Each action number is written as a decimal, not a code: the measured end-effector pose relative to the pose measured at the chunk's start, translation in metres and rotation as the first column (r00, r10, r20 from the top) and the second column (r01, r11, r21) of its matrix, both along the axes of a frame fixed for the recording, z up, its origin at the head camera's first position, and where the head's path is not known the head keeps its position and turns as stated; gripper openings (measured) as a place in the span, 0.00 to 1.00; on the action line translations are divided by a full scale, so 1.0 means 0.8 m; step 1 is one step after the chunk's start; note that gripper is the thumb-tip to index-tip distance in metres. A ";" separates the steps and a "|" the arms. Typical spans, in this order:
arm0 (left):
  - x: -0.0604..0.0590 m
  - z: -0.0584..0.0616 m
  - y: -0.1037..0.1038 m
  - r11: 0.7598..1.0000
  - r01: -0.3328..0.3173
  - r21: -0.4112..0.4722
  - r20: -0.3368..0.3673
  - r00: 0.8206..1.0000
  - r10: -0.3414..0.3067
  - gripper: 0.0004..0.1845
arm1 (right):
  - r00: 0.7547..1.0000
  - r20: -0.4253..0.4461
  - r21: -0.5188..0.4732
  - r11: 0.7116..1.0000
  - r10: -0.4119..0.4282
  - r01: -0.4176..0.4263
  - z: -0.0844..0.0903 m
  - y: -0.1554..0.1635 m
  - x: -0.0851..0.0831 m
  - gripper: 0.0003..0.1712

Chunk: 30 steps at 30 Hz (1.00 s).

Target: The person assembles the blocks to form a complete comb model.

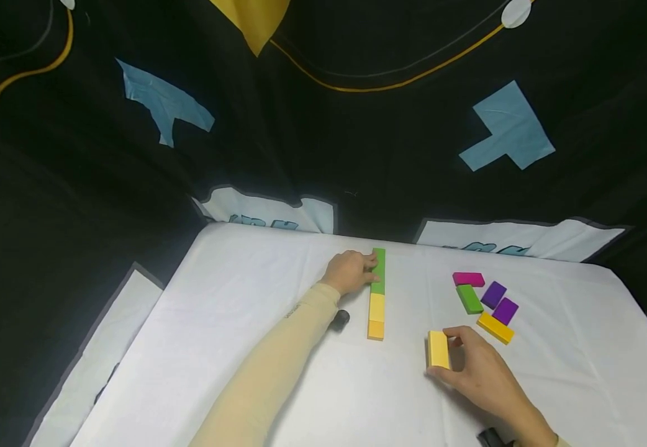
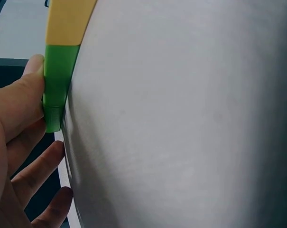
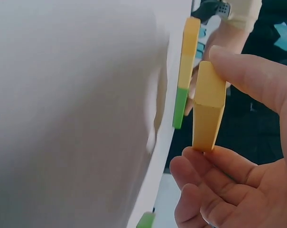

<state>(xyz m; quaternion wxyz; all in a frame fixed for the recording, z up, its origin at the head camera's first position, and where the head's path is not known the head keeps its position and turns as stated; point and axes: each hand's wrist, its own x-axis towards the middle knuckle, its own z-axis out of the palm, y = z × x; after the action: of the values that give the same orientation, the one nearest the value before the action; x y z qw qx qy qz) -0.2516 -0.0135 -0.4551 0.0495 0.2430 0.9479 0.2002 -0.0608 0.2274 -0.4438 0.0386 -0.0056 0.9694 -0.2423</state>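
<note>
The yellow block [image 1: 438, 349] stands on edge on the white bench [image 1: 245, 347], near its front and to the right of the middle, pinched between the thumb and the curled fingers [image 3: 214, 166] of the right hand [image 1: 477, 372]. To its left lies a straight row of blocks [image 1: 377, 293] running away from the person: an orange block [image 1: 375, 329] nearest, a yellow one [image 1: 376, 307] touching it, then a long green stretch [image 1: 379, 270] at the far end. The left hand [image 1: 348, 271] rests against the left side of that green stretch, its fingers [image 2: 24, 99] pressed to the block's side rather than wrapped round it. Well to the right, a loose cluster lies on the bench: a pink block [image 1: 468, 279], a green block [image 1: 469, 298], two purple blocks [image 1: 499, 302] and an orange-yellow block [image 1: 495, 327], just beside one another.
</note>
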 end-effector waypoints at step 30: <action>0.001 -0.001 0.001 1.000 -0.016 0.002 0.005 1.000 0.016 0.25 | 0.995 0.021 0.010 0.995 0.102 -0.102 0.003 -0.077 -0.002 0.45</action>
<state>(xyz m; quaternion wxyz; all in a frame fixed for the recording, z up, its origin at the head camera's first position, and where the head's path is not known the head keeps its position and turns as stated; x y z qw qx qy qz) -0.2504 -0.0128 -0.4555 0.0501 0.2348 0.9494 0.2023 -0.0623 0.1661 -0.4417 0.0609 -0.0525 0.9687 -0.2349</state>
